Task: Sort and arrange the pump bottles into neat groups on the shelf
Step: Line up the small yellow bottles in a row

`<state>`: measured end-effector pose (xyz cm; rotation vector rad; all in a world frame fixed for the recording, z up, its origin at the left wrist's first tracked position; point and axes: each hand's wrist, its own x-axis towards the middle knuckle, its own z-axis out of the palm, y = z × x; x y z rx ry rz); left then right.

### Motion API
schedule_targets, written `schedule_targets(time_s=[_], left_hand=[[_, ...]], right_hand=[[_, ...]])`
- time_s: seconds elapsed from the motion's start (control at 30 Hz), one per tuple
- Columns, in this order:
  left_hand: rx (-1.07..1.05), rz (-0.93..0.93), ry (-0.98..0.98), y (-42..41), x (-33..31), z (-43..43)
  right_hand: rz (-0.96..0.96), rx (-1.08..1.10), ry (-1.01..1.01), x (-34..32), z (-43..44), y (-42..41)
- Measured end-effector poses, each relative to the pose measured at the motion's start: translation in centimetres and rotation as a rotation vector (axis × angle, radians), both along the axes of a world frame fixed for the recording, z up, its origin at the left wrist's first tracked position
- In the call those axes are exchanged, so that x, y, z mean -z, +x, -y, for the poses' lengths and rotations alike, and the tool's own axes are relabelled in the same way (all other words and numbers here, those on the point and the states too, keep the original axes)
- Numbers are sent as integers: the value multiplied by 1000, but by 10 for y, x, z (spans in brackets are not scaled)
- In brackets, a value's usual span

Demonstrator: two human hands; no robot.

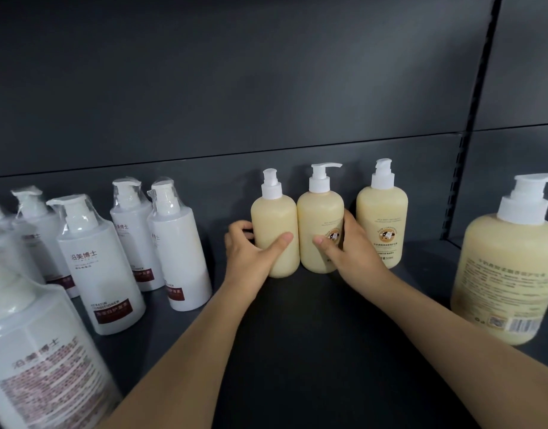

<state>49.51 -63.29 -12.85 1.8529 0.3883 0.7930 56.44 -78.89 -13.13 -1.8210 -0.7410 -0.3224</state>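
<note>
Two cream-yellow pump bottles stand upright side by side, touching, at the back of the dark shelf (297,351). My left hand (251,252) grips the left one (275,218), thumb across its front. My right hand (343,252) grips the right one (320,215), thumb on its label. A third yellow bottle (382,221) stands just right of them, apart. A fourth yellow bottle (508,274) stands nearer, at the right edge, back label facing me.
Several white pump bottles with dark red labels, pumps wrapped in clear plastic, fill the left side, such as the bottle (179,249) closest to my left hand and a large one (43,351) at the near left. A grey back panel (266,88) closes the shelf.
</note>
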Motion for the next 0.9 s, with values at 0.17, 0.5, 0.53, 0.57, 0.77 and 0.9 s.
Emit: schedule_targets(time_s=[0.17, 0.5, 0.53, 0.57, 0.77, 0.9], left_hand=[[141, -1, 13, -11, -1, -14], [35, -85, 81, -7, -4, 4], [9, -92, 112, -6, -4, 4], [-2, -93, 137, -6, -5, 4], [254, -89, -153, -12, -2, -17], [338, -77, -402, -14, 1, -23]], right_hand=[[-9, 1, -16, 0, 0, -1], [-8, 30, -24, -1, -1, -3], [-13, 34, -27, -1, -1, -4], [-17, 37, -31, -1, -1, -4], [-30, 46, -53, -4, 1, -7], [-57, 44, -84, -5, 3, -6]])
